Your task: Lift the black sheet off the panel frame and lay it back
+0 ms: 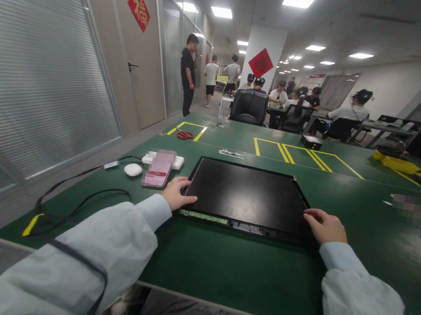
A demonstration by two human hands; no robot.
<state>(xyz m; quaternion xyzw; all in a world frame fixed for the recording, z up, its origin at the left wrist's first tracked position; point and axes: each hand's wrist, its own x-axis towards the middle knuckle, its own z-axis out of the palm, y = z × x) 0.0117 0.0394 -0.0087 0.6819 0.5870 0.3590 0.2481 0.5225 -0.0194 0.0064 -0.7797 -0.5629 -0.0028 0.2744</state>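
Observation:
A flat black display panel (249,193) lies in front of me, its dark screen facing up. Along its near edge runs a strip with a green circuit-board part exposed on the left. My left hand (176,193) grips the panel's left side, thumb over the near left corner and fingers at the edge. On the opposite side, my right hand (326,226) holds the right edge with thumb and fingers close together. The undersides of the fingers are hidden.
The green table (243,277) carries a phone (158,169), a white rounded case (133,170), a black cable (79,200), red scissors (185,135) and small white scraps (231,153). A small black box (311,142) and a yellow item (395,162) stand farther back. Several people work behind.

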